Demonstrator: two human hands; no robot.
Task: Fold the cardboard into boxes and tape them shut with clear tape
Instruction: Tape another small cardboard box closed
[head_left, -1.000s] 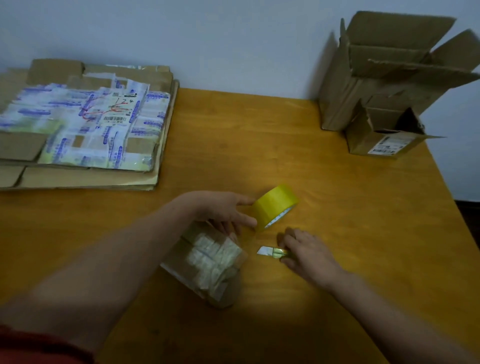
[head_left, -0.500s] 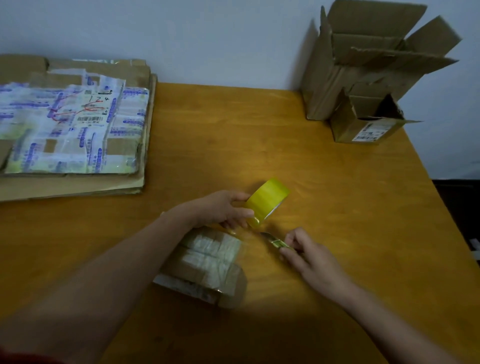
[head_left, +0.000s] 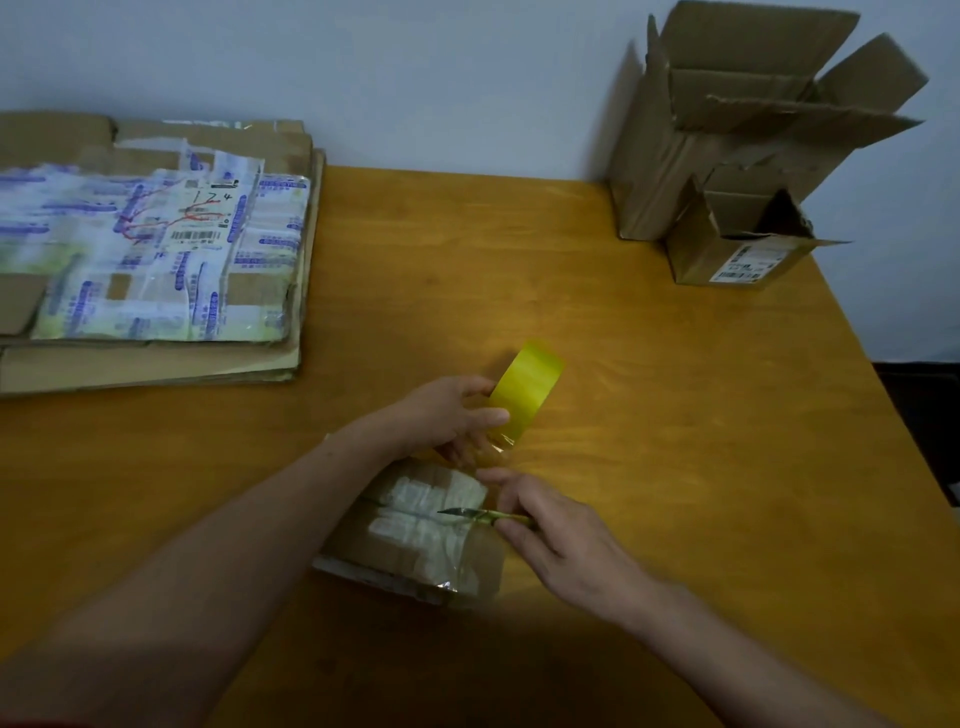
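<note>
Far to the left of the small taped box (head_left: 410, 540), and beyond it, a stack of flattened cardboard (head_left: 156, 260) is being left lying on the table (head_left: 675, 415), its top sheet plastered with old labels and tape. Just beyond the box's far edge, the yellowish tape roll (head_left: 527, 387) is being gripped by the left hand (head_left: 447, 415), fingers and thumb curled round its rim, and is being held raised and tilted. A short strip of clear tape (head_left: 498, 447) is apparently being drawn from the roll down to that far edge. Over the box's right side, a small green-handled blade (head_left: 467, 513) is being pinched by the right hand (head_left: 561, 535), its tip pointed left across the taped top, while the forefinger is being stretched toward the strip. Well to the right of the box and far beyond it, two open cartons (head_left: 727, 130) are being left standing, flaps up, the smaller in front.

The sealing of this box is being judged nearly done, and the step in hand is being taken as the cutting of the strip from the roll. What is being called for next is a taut strip, the blade brought across it close to the box, and the left fingers kept out of the edge's path.
</note>
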